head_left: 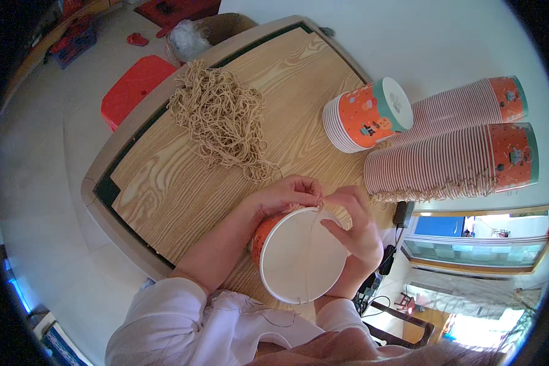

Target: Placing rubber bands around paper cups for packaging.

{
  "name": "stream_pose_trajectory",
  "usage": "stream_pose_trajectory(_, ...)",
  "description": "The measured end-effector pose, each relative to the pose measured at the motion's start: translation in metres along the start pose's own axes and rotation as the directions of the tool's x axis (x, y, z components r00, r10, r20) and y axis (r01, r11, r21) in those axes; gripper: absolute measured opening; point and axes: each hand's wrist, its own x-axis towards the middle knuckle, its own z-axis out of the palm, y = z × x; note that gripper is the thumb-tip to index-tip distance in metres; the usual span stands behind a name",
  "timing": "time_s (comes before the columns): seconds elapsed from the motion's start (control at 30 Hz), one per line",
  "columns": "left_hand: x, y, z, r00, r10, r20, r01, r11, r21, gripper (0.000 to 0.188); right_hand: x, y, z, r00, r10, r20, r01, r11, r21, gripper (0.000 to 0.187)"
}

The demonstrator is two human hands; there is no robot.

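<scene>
"What are the hands on?"

"A big paper bucket. It's on the near side of the table, right before the person, and its wide white mouth faces up at us. I see just a bit of its orange side on the left; the rest is hidden."

"And the left hand?"

"At the bucket's far edge. Its fingertips look pinched together on a tiny bit of string, but it's so small that I can't be sure."

"The right hand?"

"It's over the right side of the mouth, its thumb apart from its pointing finger. That finger goes to the same spot, but I can't tell if it grips anything. The other fingers are hard to see."

"What's that thin line?"

"Maybe string, across the mouth. It's very faint in the middle."

"What else is there?"

"A big tangle of tan yarn, far and left. On the right, a short stack of buckets and two tall ones. The near tall stack hides part of the far one. Tan loops run along its near side; I can't see how they're fixed."
</scene>
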Motion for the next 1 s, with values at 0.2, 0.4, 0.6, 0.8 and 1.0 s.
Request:
stream_pose_trajectory(0.2, 0.000, -0.001, 0.001, 0.999, -0.014, -0.034, 0.015, 0.999, 0.030, 0.012, 0.016, -0.010, 0.014, 0.982, -0.189, 0.002, 0.189, 0.982, -0.009, 0.033)
stream_pose_trajectory(0.4, 0.000, -0.005, -0.008, 0.999, 0.012, 0.045, -0.013, 1.000, 0.015, 0.012, 0.006, -0.003, 0.013, 0.987, -0.019, -0.157, 0.032, 0.996, 0.078, 0.023)
stream_pose_trajectory(0.6, 0.003, -0.007, -0.007, 0.997, 0.047, 0.063, -0.051, 0.997, 0.054, 0.012, 0.005, 0.001, 0.008, 0.986, 0.026, -0.163, -0.024, 1.000, 0.015, 0.017)
stream_pose_trajectory(0.8, 0.001, 0.002, 0.007, 0.993, -0.102, -0.067, 0.109, 0.988, 0.109, 0.013, 0.007, 0.004, 0.013, 0.980, 0.031, -0.195, -0.031, 1.000, 0.001, 0.018)
stream_pose_trajectory(1.0, 0.000, 0.000, -0.002, 0.998, -0.069, -0.002, 0.069, 0.984, 0.163, 0.012, 0.006, 0.003, 0.011, 0.977, 0.032, -0.209, -0.030, 0.999, 0.014, 0.018)
